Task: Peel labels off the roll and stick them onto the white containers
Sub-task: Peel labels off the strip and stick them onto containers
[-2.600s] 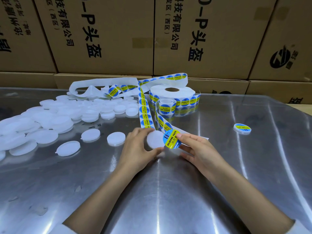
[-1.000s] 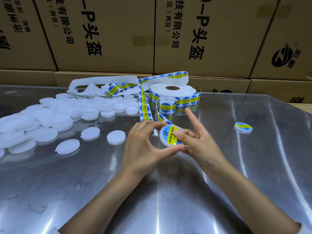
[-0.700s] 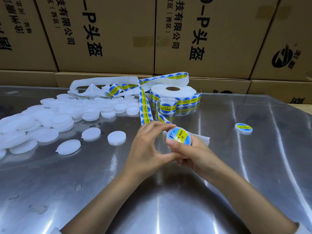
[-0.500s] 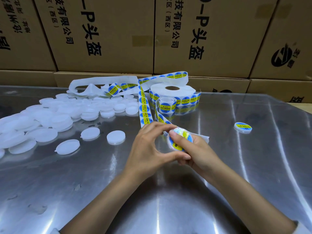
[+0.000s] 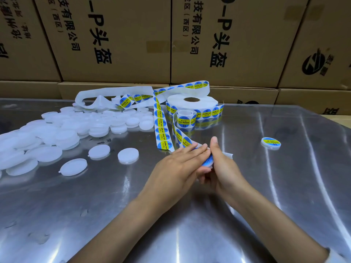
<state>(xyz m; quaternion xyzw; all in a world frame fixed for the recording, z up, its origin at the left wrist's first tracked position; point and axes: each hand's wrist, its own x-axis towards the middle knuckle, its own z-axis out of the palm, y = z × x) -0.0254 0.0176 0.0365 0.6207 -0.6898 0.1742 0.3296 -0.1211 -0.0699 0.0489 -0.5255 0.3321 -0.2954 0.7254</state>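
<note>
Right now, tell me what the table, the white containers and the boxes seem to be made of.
Table: probably polished metal, perhaps stainless steel; it mirrors the roll and shows bright streaks.
Containers: likely translucent white plastic, matte, with moulded rims.
Boxes: brown cardboard, matte, printed black, taped seams.

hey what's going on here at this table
A person is sticking labels on white containers. Right now the left hand lies flat, fingers straight, pressing a labelled container against the right hand, which holds it from behind; only a blue edge shows. The label roll sits behind, its strip trailing toward the hands. Unlabelled containers are heaped at left, and one finished container lies off to the right.
</note>
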